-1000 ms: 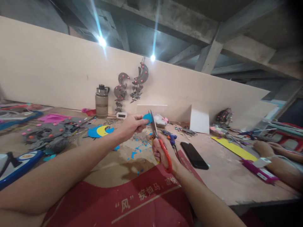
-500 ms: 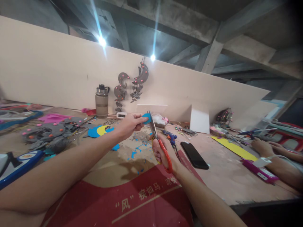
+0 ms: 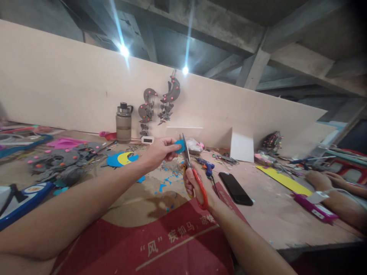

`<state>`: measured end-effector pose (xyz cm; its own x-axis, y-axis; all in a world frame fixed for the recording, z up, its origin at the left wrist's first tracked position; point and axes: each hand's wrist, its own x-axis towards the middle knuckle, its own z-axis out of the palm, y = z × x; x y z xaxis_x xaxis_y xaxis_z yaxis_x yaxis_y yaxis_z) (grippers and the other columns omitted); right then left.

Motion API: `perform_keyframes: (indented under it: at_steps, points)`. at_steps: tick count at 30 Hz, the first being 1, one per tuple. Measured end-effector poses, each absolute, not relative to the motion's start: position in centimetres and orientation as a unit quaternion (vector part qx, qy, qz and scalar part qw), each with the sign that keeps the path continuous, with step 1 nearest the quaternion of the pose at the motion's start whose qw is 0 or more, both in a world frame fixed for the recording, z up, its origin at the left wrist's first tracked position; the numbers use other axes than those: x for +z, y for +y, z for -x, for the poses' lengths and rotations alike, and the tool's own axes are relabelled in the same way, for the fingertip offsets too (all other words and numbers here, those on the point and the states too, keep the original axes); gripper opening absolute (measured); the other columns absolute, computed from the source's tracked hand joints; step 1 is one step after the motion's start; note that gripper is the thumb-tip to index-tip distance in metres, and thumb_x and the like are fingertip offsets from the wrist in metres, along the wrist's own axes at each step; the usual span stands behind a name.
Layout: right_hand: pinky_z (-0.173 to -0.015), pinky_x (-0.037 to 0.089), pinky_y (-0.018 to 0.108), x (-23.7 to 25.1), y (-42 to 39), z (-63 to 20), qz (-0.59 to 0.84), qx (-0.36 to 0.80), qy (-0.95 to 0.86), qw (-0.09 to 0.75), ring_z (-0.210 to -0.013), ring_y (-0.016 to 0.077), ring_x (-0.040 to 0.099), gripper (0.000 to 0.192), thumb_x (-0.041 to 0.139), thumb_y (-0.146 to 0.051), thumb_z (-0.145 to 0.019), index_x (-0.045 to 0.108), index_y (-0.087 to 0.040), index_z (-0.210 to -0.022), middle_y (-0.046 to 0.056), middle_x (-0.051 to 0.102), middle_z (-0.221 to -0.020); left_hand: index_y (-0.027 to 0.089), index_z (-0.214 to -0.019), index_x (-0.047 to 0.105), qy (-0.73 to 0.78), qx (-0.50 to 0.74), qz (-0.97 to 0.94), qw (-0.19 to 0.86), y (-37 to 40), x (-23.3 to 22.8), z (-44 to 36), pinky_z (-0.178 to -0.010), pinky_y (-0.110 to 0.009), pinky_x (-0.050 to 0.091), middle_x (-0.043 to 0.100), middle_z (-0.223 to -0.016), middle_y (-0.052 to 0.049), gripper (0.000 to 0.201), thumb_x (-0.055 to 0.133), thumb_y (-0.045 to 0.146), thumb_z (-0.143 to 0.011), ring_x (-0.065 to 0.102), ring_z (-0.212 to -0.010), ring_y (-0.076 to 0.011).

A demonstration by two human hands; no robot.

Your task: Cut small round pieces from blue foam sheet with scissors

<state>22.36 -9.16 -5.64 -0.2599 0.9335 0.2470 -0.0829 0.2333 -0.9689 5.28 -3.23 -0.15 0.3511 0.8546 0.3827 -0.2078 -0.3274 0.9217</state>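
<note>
Between its thumb and fingers my left hand (image 3: pixel 164 151) pinches a small blue piece of felt or foam sheet (image 3: pixel 180 146). My right hand (image 3: pixel 195 184) grips scissors (image 3: pixel 200 189) with red and yellow handles. Their blades point up, slightly parted, at the right edge of the blue piece. Below both hands, blue scraps (image 3: pixel 163 187) lie scattered on brown cardboard (image 3: pixel 129 206). Left of my left hand is a blue cutout with a yellow crescent (image 3: pixel 124 159).
A black phone (image 3: pixel 235 188) and a blue glue gun (image 3: pixel 207 165) lie to the right. Grey hanging ornaments (image 3: pixel 171 91) are on the back board, near a bottle (image 3: pixel 123 124). Another person's hands (image 3: pixel 318 180) are at far right, by a magenta device (image 3: pixel 314 206).
My left hand has shifted slightly right and down with the blue piece, which now appears turned. The scissor blades have parted a little more.
</note>
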Motion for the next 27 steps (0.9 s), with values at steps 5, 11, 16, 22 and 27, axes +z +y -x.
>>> perform_keyframes:
  at_steps: [5, 11, 16, 22, 27]
  points:
    - [-0.039, 0.025, 0.019, -5.83, -9.12, -22.41, 0.341, 0.503, -0.615, 0.503, -0.045, 0.006, 0.029, 0.045, 0.062, -0.062, -0.081, 0.038, -0.024, -0.083, -0.009, 0.034, -0.061, 0.015, -0.074, 0.054, 0.263, 0.502, -0.634, 0.526, -3.48, -0.2, -5.52, -0.045, -0.02, 0.024, 0.056, -0.056, 0.003, 0.03, 0.073, 0.038, -0.076, 0.04, -0.043, -0.0042]
    - [-0.038, 0.02, 0.017, -5.57, -9.38, -22.26, 0.345, 0.519, -0.602, 0.499, -0.044, 0.0049, 0.025, 0.044, 0.064, -0.06, -0.08, 0.039, -0.024, -0.083, -0.01, 0.032, -0.06, 0.015, -0.073, 0.054, 0.259, 0.501, -0.629, 0.536, -3.37, -0.27, -5.51, -0.045, -0.02, 0.024, 0.056, -0.056, 0.003, 0.03, 0.074, 0.037, -0.075, 0.04, -0.043, -0.0042]
    - [-0.038, 0.019, 0.017, -5.39, -9.7, -22.1, 0.343, 0.524, -0.593, 0.506, -0.043, 0.0045, 0.026, 0.045, 0.064, -0.06, -0.08, 0.039, -0.024, -0.084, -0.01, 0.033, -0.06, 0.015, -0.072, 0.052, 0.254, 0.501, -0.627, 0.54, -3.44, -0.25, -5.56, -0.046, -0.02, 0.023, 0.054, -0.056, 0.003, 0.031, 0.074, 0.037, -0.076, 0.04, -0.044, -0.004]
    - [-0.037, 0.019, 0.017, -5.51, -9.62, -22.16, 0.345, 0.525, -0.596, 0.5, -0.041, 0.0049, 0.023, 0.045, 0.062, -0.062, -0.081, 0.037, -0.025, -0.085, -0.011, 0.032, -0.057, 0.016, -0.069, 0.05, 0.254, 0.505, -0.623, 0.541, -3.52, -0.16, -5.48, -0.046, -0.021, 0.02, 0.049, -0.054, 0.004, 0.035, 0.076, 0.038, -0.073, 0.035, -0.044, -0.004]
    - [-0.036, 0.02, 0.016, -5.39, -9.61, -22.19, 0.36, 0.522, -0.593, 0.496, -0.04, 0.0049, 0.024, 0.047, 0.064, -0.062, -0.08, 0.035, -0.025, -0.082, -0.011, 0.033, -0.055, 0.016, -0.067, 0.05, 0.253, 0.512, -0.621, 0.536, -3.22, -0.25, -5.38, -0.045, -0.022, 0.018, 0.046, -0.053, 0.005, 0.035, 0.076, 0.038, -0.073, 0.033, -0.044, -0.0036]
